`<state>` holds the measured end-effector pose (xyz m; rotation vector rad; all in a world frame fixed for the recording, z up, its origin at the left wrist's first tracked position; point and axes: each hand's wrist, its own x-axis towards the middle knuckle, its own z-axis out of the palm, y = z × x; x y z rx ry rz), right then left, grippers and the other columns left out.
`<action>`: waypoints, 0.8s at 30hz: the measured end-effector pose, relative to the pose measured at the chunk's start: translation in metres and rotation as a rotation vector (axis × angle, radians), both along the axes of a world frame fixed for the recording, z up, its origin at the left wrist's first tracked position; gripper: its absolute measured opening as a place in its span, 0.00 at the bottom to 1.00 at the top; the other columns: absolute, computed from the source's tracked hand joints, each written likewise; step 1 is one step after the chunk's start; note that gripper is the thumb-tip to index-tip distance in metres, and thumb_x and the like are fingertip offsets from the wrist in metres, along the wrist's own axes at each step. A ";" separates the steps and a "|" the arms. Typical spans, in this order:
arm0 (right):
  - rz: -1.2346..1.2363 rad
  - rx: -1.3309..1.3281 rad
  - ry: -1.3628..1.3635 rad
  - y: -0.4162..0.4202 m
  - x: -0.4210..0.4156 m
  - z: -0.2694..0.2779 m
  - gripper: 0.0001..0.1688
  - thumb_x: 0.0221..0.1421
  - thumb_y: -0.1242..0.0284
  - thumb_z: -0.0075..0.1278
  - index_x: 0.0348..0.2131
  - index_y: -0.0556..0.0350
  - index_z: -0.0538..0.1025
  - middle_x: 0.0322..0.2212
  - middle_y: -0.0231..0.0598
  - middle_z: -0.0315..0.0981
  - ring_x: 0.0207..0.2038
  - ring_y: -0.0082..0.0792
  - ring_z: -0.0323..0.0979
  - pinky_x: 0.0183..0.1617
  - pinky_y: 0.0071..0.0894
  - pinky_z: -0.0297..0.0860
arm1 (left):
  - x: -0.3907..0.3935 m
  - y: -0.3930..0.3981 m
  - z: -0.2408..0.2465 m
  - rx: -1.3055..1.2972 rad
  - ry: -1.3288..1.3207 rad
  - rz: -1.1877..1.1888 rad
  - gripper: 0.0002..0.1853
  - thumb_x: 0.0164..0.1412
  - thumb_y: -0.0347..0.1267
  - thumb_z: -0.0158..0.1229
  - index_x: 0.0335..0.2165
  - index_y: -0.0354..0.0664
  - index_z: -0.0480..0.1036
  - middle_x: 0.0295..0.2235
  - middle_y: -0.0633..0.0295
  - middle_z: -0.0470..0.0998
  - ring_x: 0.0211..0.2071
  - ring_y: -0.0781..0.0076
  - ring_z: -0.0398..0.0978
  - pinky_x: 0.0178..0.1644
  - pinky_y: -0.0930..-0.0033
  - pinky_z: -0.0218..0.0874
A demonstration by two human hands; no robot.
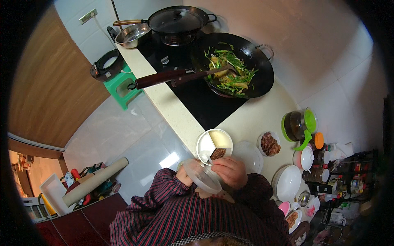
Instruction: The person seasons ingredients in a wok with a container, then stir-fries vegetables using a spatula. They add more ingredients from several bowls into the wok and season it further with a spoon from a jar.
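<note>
My right hand (230,172) holds a small white spoon (209,159) by its handle, with the bowl in a round white seasoning container (199,144). That container has three compartments: a pale powder, a dark coarse seasoning, and a white one where the spoon rests. In my left hand (183,176) is a round translucent lid (203,177), tilted just beside the container. A black wok (264,77) of green stalks and pale pieces (229,69) stands on the cooktop, a dark-handled spatula (163,79) lying across its rim.
A lidded wok (175,20) and a steel bowl (133,35) stand at the back. To the right are a translucent lid (248,156), a bowl of meat (271,144), a glass pitcher with a green handle (294,126), jars and a white bowl (287,183). A green stool (121,89) stands beyond the counter edge.
</note>
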<state>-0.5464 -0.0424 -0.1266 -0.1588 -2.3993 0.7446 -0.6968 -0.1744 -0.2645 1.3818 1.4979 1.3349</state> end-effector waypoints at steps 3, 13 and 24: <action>-0.180 0.217 0.070 0.016 0.006 0.003 0.08 0.40 0.81 0.57 0.27 0.60 0.77 0.25 0.41 0.73 0.25 0.36 0.72 0.28 0.27 0.69 | -0.004 0.000 0.007 -0.104 -0.224 0.020 0.11 0.58 0.31 0.49 0.34 0.34 0.71 0.31 0.56 0.75 0.34 0.64 0.73 0.40 0.67 0.63; -0.417 0.095 -0.039 0.025 -0.019 -0.020 0.07 0.42 0.80 0.57 0.27 0.59 0.77 0.22 0.40 0.72 0.23 0.33 0.72 0.25 0.26 0.67 | 0.000 -0.004 0.019 -0.173 -0.149 0.021 0.07 0.56 0.27 0.49 0.31 0.35 0.72 0.29 0.56 0.74 0.32 0.64 0.73 0.38 0.68 0.63; -0.759 -0.823 0.122 0.032 -0.006 -0.021 0.06 0.47 0.77 0.54 0.27 0.64 0.78 0.20 0.35 0.76 0.21 0.19 0.70 0.25 0.18 0.66 | -0.007 -0.004 0.047 -0.202 -0.316 0.013 0.06 0.57 0.24 0.47 0.32 0.35 0.72 0.29 0.60 0.74 0.32 0.70 0.72 0.39 0.72 0.62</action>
